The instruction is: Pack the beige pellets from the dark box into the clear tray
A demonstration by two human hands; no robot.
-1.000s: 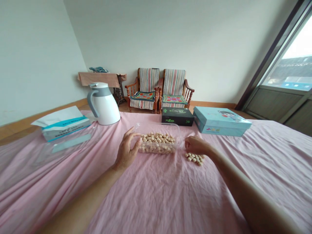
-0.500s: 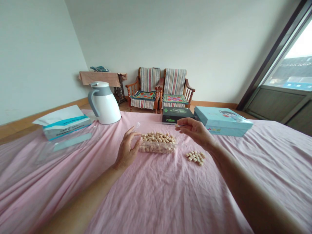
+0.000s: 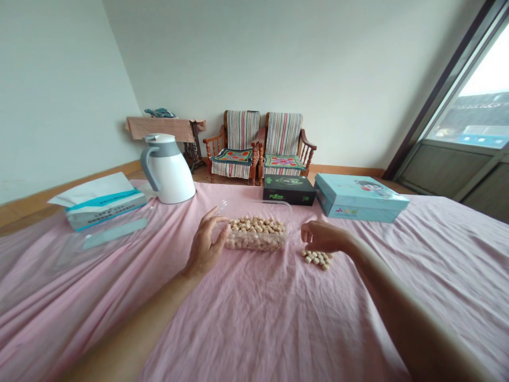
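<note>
A clear plastic box (image 3: 255,245) full of small tan biscuit-like pieces (image 3: 258,225) rests on the pink cloth. My left hand (image 3: 205,239) grips its left end, thumb at the front and fingers over the rim. My right hand (image 3: 323,236) is just right of the box, low over a small pile of the same pieces (image 3: 317,259) on the cloth. Its fingers are curled together and point down at the pile's far edge. Whatever sits between those fingertips is hidden.
Behind the box stand a black box (image 3: 289,191) and a light blue box (image 3: 361,196). To the left are a white and grey jug (image 3: 172,172), a tissue pack (image 3: 105,201) and a clear plastic lid (image 3: 115,233). Two wooden chairs (image 3: 260,146) stand beyond the cloth.
My right hand, which held a small tan piece above the box's far right corner, has come down and toward me to the pile. The left hand keeps its grip on the box.
</note>
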